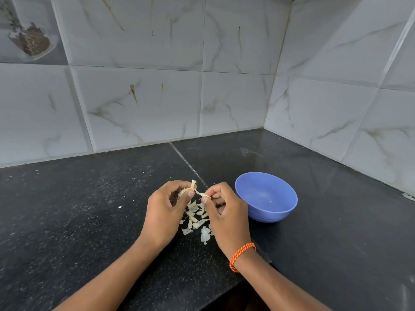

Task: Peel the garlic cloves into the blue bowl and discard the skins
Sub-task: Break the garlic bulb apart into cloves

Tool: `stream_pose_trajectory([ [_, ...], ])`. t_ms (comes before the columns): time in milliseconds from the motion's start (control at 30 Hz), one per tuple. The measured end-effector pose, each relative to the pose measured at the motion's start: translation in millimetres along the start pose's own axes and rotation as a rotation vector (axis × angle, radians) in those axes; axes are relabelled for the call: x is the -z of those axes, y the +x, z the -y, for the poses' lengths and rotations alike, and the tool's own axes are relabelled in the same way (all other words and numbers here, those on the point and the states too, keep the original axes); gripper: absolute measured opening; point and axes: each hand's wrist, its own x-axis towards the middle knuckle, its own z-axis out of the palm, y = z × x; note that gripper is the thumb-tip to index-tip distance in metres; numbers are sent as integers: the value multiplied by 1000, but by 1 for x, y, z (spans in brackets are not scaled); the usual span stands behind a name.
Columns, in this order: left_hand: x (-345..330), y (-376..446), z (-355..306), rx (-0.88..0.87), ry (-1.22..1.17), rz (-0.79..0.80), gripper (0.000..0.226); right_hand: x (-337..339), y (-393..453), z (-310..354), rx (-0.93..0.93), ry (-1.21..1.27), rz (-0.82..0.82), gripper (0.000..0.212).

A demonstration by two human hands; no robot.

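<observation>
While the garlic (186, 191) is gripped by the left hand (165, 212) beside the empty blue bowl (266, 197), a skin strip (200, 194) is pinched by the right hand (226, 212); if torn short, fragments could be flicked into the bowl.

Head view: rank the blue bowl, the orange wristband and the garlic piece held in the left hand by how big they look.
1. blue bowl, clearly largest.
2. orange wristband.
3. garlic piece in the left hand, partly hidden by fingers; the wristband sits nearer the camera, so these two are unsure.
</observation>
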Motion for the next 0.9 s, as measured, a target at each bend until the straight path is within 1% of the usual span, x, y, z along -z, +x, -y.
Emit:
stream_pose_trajectory([
  [167,-1,1,1,6,-17,9,13,0,0,-3,-33,4,30,14],
  [267,-2,0,0,11,-32,26,13,0,0,-3,-33,-1,39,20],
  [400,-1,-1,-2,10,-41,44,13,0,0,-4,-6,-25,52,13],
  [533,1,0,-6,44,-107,26,15,-1,1,-5,3,-99,66,22],
  [633,3,2,-6,97,-176,34,24,-2,1,-5,-6,-132,81,31],
  [700,3,1,-6,111,-188,49,28,-2,2,-5,-3,-161,61,31],
  [800,3,0,-10,100,-163,71,28,-2,1,-2,29,-83,21,25],
  [900,2,-2,-14,53,-81,103,26,0,1,2,52,16,26,21],
])
